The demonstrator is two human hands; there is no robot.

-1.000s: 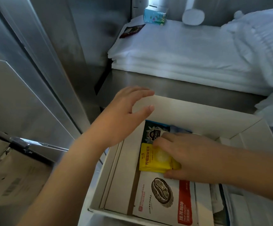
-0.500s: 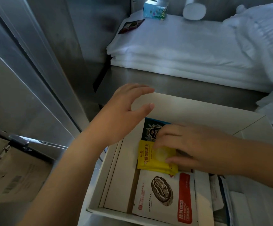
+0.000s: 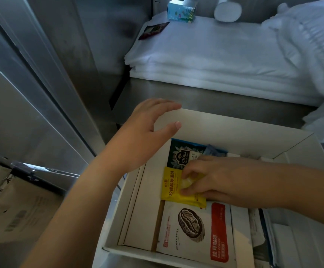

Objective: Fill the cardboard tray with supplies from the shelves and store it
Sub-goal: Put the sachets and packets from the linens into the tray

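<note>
My left hand (image 3: 143,136) curls over the far left corner of the smooth white cardboard tray (image 3: 234,124), fingers outside its thin wall, thumb inside. Inside the tray, my right hand (image 3: 215,178) pinches a glossy, flat yellow sachet (image 3: 171,187) lying between a dark rectangular tea packet (image 3: 182,153) and a matte white coffee pouch (image 3: 192,229). Beyond the tray's far wall, soft folded white linens (image 3: 215,60) are stacked on a brushed steel shelf (image 3: 205,99).

Gripping cardboard tray (image 3: 234,128) at far left corner with left hand (image 3: 143,136); pinching yellow sachet (image 3: 171,187) with right hand (image 3: 215,176), between tea packet (image 3: 182,153) and coffee packet (image 3: 192,229); beyond, probably folded towels (image 3: 215,60).
</note>
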